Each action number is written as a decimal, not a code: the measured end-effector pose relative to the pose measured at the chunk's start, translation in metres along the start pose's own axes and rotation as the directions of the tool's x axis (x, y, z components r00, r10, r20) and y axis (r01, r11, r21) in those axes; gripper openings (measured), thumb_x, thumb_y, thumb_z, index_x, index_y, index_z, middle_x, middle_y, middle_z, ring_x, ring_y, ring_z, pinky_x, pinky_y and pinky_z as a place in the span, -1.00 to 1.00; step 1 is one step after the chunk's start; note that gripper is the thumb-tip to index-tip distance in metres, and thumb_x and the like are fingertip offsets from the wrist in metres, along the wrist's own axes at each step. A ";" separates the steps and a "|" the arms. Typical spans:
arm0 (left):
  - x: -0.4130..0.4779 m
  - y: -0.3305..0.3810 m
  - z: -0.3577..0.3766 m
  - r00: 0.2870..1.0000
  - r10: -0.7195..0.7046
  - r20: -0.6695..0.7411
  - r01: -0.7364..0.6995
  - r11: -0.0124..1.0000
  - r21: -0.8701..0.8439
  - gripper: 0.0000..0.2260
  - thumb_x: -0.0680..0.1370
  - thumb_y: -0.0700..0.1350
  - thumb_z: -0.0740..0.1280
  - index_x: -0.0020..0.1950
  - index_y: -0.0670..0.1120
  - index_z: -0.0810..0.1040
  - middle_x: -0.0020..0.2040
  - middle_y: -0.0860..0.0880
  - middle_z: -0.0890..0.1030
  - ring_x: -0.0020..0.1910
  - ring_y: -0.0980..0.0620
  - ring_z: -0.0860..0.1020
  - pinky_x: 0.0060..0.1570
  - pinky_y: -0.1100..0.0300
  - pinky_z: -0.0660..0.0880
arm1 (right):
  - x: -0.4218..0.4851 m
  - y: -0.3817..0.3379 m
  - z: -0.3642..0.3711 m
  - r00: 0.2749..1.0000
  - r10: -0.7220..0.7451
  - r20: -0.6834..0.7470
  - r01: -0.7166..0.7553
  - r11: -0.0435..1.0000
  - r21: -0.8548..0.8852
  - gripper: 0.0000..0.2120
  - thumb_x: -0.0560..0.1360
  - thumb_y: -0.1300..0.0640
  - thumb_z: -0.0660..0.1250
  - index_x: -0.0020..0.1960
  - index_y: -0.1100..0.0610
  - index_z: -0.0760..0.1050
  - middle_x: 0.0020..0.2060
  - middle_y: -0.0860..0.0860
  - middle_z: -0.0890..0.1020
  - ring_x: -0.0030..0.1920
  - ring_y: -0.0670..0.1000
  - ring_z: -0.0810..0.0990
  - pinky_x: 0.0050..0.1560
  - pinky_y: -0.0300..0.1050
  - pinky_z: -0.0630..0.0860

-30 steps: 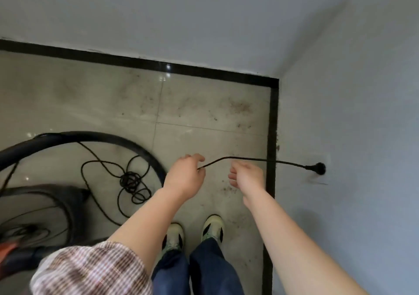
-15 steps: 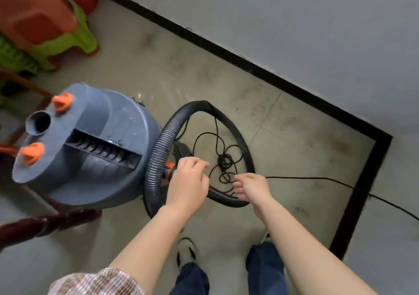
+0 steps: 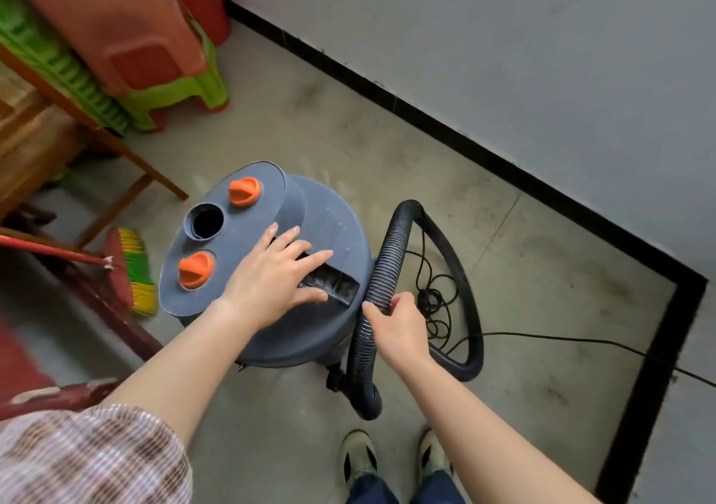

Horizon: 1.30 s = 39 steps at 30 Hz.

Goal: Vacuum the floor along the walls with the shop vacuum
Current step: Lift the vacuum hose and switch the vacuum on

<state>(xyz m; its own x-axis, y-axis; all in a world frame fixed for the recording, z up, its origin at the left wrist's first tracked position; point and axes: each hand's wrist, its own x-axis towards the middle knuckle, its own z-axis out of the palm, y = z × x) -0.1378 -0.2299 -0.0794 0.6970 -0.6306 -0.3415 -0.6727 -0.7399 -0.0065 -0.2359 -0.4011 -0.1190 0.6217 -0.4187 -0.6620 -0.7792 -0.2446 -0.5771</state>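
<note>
Shop vacuum (image 3: 310, 213): centre-left of frame, on floor (image 3: 542, 271), near black skirting (image 3: 426, 120) | Left hand (image 3: 271, 279): fingers straight, spread wide, resting on its top | Right hand (image 3: 399, 329): fingers curled round ribbed hose (image 3: 387, 255), frame centre | Power cord (image 3: 434, 302): coiled inside hose loop, right of centre

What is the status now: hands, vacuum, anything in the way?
Left hand rests flat on shop vacuum top. Right hand grips corrugated hose. Power cord tangled inside hose loop; broom beside vacuum.
</note>
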 end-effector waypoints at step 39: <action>-0.006 0.152 0.007 0.969 -0.226 -0.103 0.247 0.925 0.290 -0.43 0.51 0.45 0.03 0.02 0.03 0.58 -0.27 0.06 0.59 -0.36 0.07 0.59 -0.47 0.29 0.40 | 0.030 0.058 -0.080 0.975 -0.222 0.028 0.224 0.956 -0.187 -0.59 0.51 0.20 0.28 0.33 -0.03 0.43 0.17 0.03 0.52 0.19 0.10 0.50 0.26 0.09 0.42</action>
<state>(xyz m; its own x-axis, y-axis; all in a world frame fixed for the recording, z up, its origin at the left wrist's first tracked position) -0.2457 -0.3373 -0.0849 0.8530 -0.4674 -0.2320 -0.5218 -0.7722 -0.3625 -0.2686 -0.4981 -0.1336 0.7814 -0.3289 -0.5303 -0.6211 -0.4916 -0.6104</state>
